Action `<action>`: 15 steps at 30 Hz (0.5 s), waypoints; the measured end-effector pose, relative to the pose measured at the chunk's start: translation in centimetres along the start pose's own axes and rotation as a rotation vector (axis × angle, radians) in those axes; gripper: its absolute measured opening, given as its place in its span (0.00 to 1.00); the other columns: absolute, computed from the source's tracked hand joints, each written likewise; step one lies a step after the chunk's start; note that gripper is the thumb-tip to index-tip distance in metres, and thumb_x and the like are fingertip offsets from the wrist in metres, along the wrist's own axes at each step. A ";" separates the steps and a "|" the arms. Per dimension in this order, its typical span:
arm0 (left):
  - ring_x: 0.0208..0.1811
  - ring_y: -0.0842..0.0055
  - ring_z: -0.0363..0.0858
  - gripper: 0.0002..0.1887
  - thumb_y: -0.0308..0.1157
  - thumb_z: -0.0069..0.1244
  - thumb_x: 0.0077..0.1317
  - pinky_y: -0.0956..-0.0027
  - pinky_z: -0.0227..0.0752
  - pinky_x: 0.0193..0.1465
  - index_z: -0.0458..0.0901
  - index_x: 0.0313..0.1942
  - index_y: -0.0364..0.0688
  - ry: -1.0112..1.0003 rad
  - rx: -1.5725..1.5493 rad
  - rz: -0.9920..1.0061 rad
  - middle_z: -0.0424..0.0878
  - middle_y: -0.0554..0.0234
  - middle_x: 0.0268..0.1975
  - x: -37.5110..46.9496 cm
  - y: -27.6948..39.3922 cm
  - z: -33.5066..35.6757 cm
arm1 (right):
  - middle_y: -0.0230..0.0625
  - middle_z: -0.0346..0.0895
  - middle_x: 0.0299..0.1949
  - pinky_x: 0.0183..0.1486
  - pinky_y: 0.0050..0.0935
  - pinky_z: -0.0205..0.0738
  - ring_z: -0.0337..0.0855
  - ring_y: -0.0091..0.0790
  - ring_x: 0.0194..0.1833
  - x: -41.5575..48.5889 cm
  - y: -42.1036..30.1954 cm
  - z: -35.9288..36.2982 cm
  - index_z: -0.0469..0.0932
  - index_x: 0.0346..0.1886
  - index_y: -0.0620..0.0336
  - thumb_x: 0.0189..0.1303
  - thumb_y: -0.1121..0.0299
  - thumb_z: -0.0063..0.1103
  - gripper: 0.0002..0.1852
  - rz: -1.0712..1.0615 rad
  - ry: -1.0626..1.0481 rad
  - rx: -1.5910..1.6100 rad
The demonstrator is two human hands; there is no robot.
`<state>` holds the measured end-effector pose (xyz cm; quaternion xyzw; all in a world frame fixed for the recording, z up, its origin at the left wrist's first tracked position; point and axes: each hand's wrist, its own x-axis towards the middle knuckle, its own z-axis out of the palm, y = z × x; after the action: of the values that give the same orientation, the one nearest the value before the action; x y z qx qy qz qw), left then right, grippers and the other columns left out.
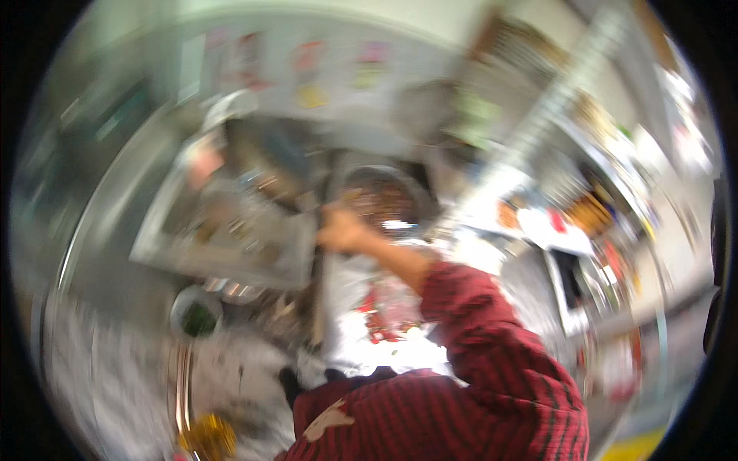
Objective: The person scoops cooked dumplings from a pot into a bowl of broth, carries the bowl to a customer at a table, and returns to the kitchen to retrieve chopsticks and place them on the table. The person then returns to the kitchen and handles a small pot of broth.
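Motion blur softens the whole view. My right hand (340, 229) reaches forward from a red sleeve with dark stripes, and its fingers are too smeared to show whether they hold anything. Just beyond it, to the right, is a round dark vessel (380, 199) with brownish contents. The hand's left side is near the right edge of a pale rectangular basin or tray (288, 276), which has several indistinct items inside. Below my forearm, a pink and red thing (392, 311), perhaps a package, lies on a bright white surface (346, 340). My left hand is out of view.
A pale bowl (174, 314) with green contents stands at the lower left, above a yellow object (209, 438). On the right is a cluttered counter (519, 282) with a white-framed dark object (568, 288). Coloured papers (311, 95) hang at the back.
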<state>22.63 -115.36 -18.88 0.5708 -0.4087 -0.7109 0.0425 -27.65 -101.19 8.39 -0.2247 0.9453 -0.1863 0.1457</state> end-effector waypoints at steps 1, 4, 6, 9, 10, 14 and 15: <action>0.40 0.67 0.77 0.19 0.43 0.42 0.68 0.62 0.71 0.42 0.74 0.48 0.36 -0.123 0.054 0.050 0.79 0.56 0.40 2.1 4.8 2.8 | 0.51 0.82 0.35 0.43 0.44 0.78 0.84 0.48 0.40 -0.6 -0.6 0.5 0.75 0.48 0.68 0.47 0.63 0.62 0.25 0.011 0.048 -0.060; 0.43 0.67 0.77 0.20 0.44 0.42 0.68 0.62 0.71 0.45 0.74 0.49 0.36 -0.474 0.135 0.162 0.79 0.57 0.42 4.6 16.5 13.6 | 0.52 0.81 0.36 0.43 0.46 0.77 0.83 0.54 0.41 -2.0 -2.1 1.3 0.63 0.57 0.69 0.48 0.68 0.56 0.30 0.061 0.059 -0.032; 0.45 0.67 0.77 0.21 0.46 0.42 0.69 0.62 0.70 0.48 0.74 0.50 0.36 -0.655 0.130 0.187 0.79 0.57 0.43 3.7 21.6 19.2 | 0.54 0.80 0.32 0.38 0.48 0.75 0.82 0.56 0.38 -3.0 -2.5 2.2 0.61 0.57 0.69 0.45 0.71 0.56 0.31 -0.021 0.085 -0.082; 0.47 0.67 0.76 0.22 0.47 0.42 0.69 0.61 0.70 0.51 0.74 0.51 0.37 -0.852 0.069 0.156 0.79 0.58 0.45 1.6 26.5 24.0 | 0.47 0.79 0.24 0.33 0.50 0.72 0.82 0.55 0.30 -4.1 -3.3 4.1 0.64 0.51 0.64 0.44 0.70 0.58 0.27 -0.113 0.179 -0.181; 0.48 0.67 0.76 0.23 0.48 0.42 0.69 0.61 0.69 0.52 0.74 0.51 0.37 -0.896 0.036 0.132 0.79 0.58 0.45 0.6 27.6 25.2 | 0.46 0.78 0.23 0.32 0.49 0.72 0.82 0.54 0.29 -4.3 -3.7 4.5 0.65 0.50 0.64 0.45 0.69 0.59 0.26 -0.131 0.226 -0.191; 0.52 0.68 0.76 0.24 0.50 0.42 0.70 0.60 0.69 0.56 0.74 0.52 0.38 -1.044 -0.147 -0.059 0.79 0.59 0.48 -1.4 30.4 30.4 | 0.43 0.79 0.27 0.31 0.44 0.72 0.83 0.49 0.31 -4.4 -5.3 5.5 0.66 0.47 0.63 0.47 0.67 0.60 0.23 -0.157 0.194 -0.217; 0.53 0.68 0.76 0.25 0.51 0.42 0.70 0.60 0.68 0.57 0.74 0.53 0.38 -1.082 -0.201 -0.099 0.79 0.59 0.48 -1.4 30.8 31.5 | 0.43 0.79 0.29 0.32 0.43 0.73 0.83 0.49 0.33 -4.6 -5.5 5.5 0.66 0.47 0.63 0.47 0.66 0.61 0.24 -0.175 0.193 -0.216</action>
<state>-16.10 -118.23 2.06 0.1359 -0.2753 -0.9394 -0.1527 -19.71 -105.13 6.65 -0.3017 0.9462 -0.1163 0.0124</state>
